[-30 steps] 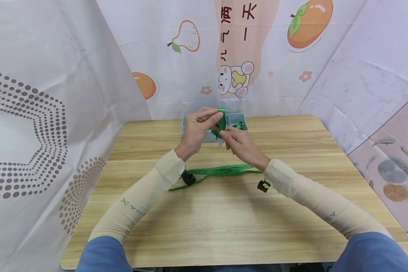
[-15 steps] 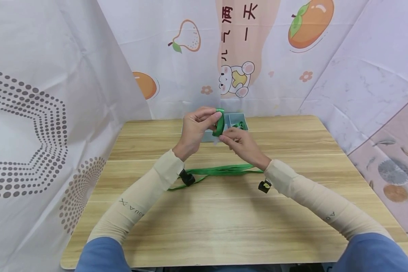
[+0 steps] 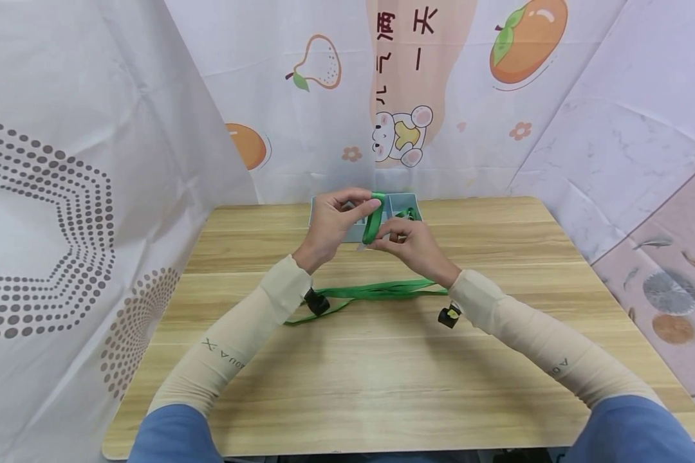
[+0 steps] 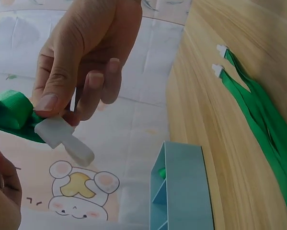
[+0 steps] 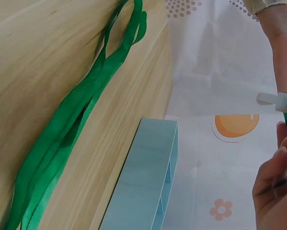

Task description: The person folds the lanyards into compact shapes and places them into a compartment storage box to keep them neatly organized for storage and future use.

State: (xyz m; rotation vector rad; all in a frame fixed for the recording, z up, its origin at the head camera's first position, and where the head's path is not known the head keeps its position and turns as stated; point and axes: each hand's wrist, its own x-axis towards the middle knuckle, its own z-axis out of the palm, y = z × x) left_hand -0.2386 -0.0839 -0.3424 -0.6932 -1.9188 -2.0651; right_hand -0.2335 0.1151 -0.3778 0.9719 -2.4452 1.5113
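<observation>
Both hands hold a folded green lanyard (image 3: 373, 222) above the table, in front of a blue box. My left hand (image 3: 337, 218) pinches its upper end between thumb and fingers. Below and to the right, my right hand (image 3: 408, 243) pinches the lower end beside a white plastic clip (image 4: 62, 136). That clip sticks out past the right fingertips in the left wrist view. Under the hands, several flat green lanyards (image 3: 382, 290) lie stretched across the table, two of them ending in white clips (image 4: 219, 71).
The light blue divided box (image 5: 148, 158) stands at the table's back edge; its right compartment holds a green lanyard (image 3: 407, 213). A printed curtain (image 3: 463, 154) hangs directly behind the wooden table (image 3: 347, 386). Black wrist cameras (image 3: 317, 302) hang beneath both forearms.
The lanyard loop in my hands has lengthened downward. My right hand has shifted slightly lower and the clip has moved left; my left hand keeps its pinch at the top.
</observation>
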